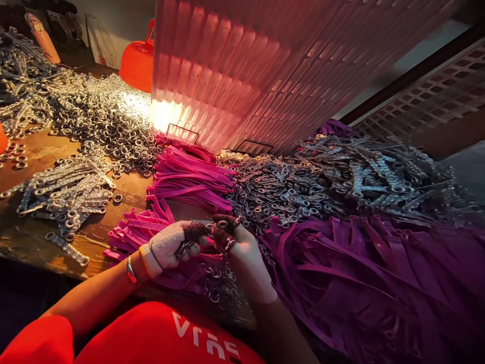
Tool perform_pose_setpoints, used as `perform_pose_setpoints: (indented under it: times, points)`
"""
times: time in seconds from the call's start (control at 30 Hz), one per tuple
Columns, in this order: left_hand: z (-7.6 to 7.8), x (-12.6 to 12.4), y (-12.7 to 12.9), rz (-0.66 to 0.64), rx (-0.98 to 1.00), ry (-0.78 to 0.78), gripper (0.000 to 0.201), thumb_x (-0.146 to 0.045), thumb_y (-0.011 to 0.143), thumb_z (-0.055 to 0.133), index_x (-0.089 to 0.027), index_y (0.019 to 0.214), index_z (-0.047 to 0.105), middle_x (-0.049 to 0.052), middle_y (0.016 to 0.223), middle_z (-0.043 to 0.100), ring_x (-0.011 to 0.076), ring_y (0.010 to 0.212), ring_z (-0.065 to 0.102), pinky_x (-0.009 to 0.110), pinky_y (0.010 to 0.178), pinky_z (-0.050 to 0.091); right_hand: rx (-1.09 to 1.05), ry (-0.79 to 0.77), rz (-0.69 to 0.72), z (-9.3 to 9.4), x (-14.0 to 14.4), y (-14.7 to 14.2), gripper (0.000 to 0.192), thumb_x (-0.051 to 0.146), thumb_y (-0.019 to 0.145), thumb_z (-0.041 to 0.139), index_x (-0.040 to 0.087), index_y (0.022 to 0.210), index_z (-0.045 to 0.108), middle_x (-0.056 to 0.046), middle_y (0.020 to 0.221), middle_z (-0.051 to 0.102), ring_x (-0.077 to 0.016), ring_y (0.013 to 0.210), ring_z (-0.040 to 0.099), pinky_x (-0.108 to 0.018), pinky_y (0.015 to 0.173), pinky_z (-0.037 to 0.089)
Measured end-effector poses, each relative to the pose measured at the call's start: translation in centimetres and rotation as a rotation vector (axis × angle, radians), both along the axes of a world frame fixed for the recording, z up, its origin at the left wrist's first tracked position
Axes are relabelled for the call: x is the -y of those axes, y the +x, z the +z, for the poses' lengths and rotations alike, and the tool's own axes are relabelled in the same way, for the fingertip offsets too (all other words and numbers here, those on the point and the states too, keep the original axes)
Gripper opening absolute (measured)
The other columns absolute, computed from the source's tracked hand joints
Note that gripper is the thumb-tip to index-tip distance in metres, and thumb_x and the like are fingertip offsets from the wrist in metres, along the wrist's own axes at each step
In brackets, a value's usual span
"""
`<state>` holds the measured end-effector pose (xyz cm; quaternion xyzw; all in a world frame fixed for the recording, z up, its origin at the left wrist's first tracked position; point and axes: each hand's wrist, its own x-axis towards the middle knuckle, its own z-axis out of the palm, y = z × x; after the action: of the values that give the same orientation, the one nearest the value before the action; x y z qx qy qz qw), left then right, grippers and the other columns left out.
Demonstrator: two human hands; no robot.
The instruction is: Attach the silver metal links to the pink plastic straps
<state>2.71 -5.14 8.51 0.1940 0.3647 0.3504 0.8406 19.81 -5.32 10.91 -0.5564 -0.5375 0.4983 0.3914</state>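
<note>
My left hand (168,245), in a pale glove with dark covering at the fingertips, is closed. Small metal pieces (184,248) show under its curled fingers. My right hand (248,253), gloved the same way, pinches a small metal ring (223,224) between thumb and forefinger. Both sets of fingertips meet, and what lies between them is partly hidden. Beneath and beside my left hand are pink straps (138,230). Purple straps (333,268) lie to the right of my right hand. Loose metal rings (223,283) rest below the hands.
Metal rings (102,126) are heaped at the left under a red lamp (137,65). Twisted metal strips with ringed ends (68,189) lie nearer. A translucent ribbed panel (227,76) stands at the back. More metal pieces (379,172) pile up at right.
</note>
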Motion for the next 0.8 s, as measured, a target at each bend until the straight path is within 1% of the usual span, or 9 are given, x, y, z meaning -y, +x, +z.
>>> perform_pose_setpoints:
  times: [0.17, 0.27, 0.33, 0.43, 0.5, 0.57, 0.6, 0.7, 0.8]
  points:
    - [-0.6, -0.1, -0.5, -0.03, 0.049, -0.101, 0.034, -0.043, 0.079, 0.07, -0.014, 0.095, 0.068, -0.001, 0.063, 0.061, 0.0047, 0.039, 0.04, 0.019, 0.035, 0.017, 0.18, 0.174, 0.054, 0.0, 0.9, -0.3, 0.033, 0.032, 0.08, 0.064, 0.02, 0.112, 0.064, -0.007, 0.106, 0.07, -0.0219, 0.097, 0.064, -0.036, 0.089, 0.051]
    - [-0.1, 0.2, -0.6, -0.016, 0.02, 0.026, 0.031, -0.036, 0.075, 0.076, -0.013, 0.094, 0.067, -0.004, 0.061, 0.056, 0.0033, 0.041, 0.039, 0.018, 0.037, 0.018, 0.259, 0.3, 0.064, -0.1, 1.5, -0.4, 0.035, 0.027, 0.08, 0.063, 0.021, 0.115, 0.065, -0.007, 0.107, 0.07, -0.0215, 0.096, 0.064, -0.037, 0.089, 0.051]
    - [0.6, 0.5, -0.6, -0.002, -0.039, 0.153, 0.035, -0.037, 0.078, 0.075, -0.012, 0.102, 0.068, -0.004, 0.062, 0.054, 0.0026, 0.041, 0.037, 0.018, 0.038, 0.02, 0.27, 0.34, 0.046, -0.1, 1.8, -0.5, 0.032, 0.024, 0.081, 0.06, 0.022, 0.112, 0.067, -0.006, 0.104, 0.071, -0.0206, 0.094, 0.064, -0.036, 0.087, 0.051]
    - [1.5, 1.0, -0.7, 0.039, -0.292, 0.498, 0.038, -0.035, 0.088, 0.063, -0.012, 0.118, 0.066, 0.002, 0.073, 0.064, 0.0062, 0.05, 0.048, 0.019, 0.046, 0.035, 0.225, 0.26, 0.01, 0.0, 1.7, -0.6, 0.025, 0.024, 0.082, 0.057, 0.02, 0.104, 0.068, -0.005, 0.095, 0.07, -0.0179, 0.083, 0.062, -0.032, 0.078, 0.051]
    - [1.7, 1.0, -0.8, 0.095, -0.531, 0.822, 0.037, -0.029, 0.093, 0.055, -0.013, 0.125, 0.064, 0.008, 0.094, 0.071, 0.0137, 0.073, 0.064, 0.024, 0.066, 0.051, 0.145, 0.145, 0.001, -0.1, 1.3, -0.7, 0.025, 0.026, 0.081, 0.057, 0.019, 0.102, 0.067, -0.003, 0.089, 0.069, -0.0153, 0.074, 0.058, -0.028, 0.068, 0.048]
    - [1.6, 0.9, -0.8, 0.112, -0.729, 1.122, 0.039, -0.021, 0.094, 0.048, -0.014, 0.129, 0.062, 0.012, 0.112, 0.071, 0.0206, 0.098, 0.067, 0.032, 0.088, 0.054, 0.046, 0.037, -0.001, -0.4, 0.7, -0.8, 0.026, 0.029, 0.079, 0.057, 0.018, 0.1, 0.067, -0.002, 0.082, 0.066, -0.013, 0.066, 0.053, -0.025, 0.06, 0.043]
    - [1.7, 0.7, -0.8, 0.075, -0.816, 1.25, 0.042, -0.018, 0.093, 0.045, -0.013, 0.133, 0.058, 0.014, 0.116, 0.069, 0.0229, 0.103, 0.066, 0.035, 0.092, 0.054, -0.003, -0.008, 0.002, -0.7, 0.4, -0.8, 0.026, 0.03, 0.077, 0.057, 0.017, 0.098, 0.066, -0.001, 0.078, 0.064, -0.0121, 0.063, 0.05, -0.024, 0.056, 0.041]
    - [2.1, 0.4, -0.6, -0.127, -1.123, 1.569, 0.052, -0.013, 0.092, 0.042, -0.009, 0.144, 0.046, 0.017, 0.115, 0.068, 0.0265, 0.099, 0.068, 0.038, 0.082, 0.058, -0.136, -0.12, 0.011, -1.2, -0.6, -0.9, 0.027, 0.029, 0.071, 0.056, 0.017, 0.093, 0.065, 0.004, 0.065, 0.056, -0.0098, 0.054, 0.04, -0.023, 0.049, 0.032]
    - [3.1, 0.1, -0.4, -0.302, -1.454, 1.713, 0.047, -0.011, 0.096, 0.036, -0.012, 0.143, 0.046, 0.014, 0.104, 0.069, 0.0247, 0.086, 0.07, 0.033, 0.064, 0.057, -0.128, -0.111, 0.011, -0.7, -1.4, -1.0, 0.031, 0.027, 0.065, 0.054, 0.017, 0.092, 0.066, 0.003, 0.066, 0.057, -0.0106, 0.056, 0.043, -0.023, 0.051, 0.033]
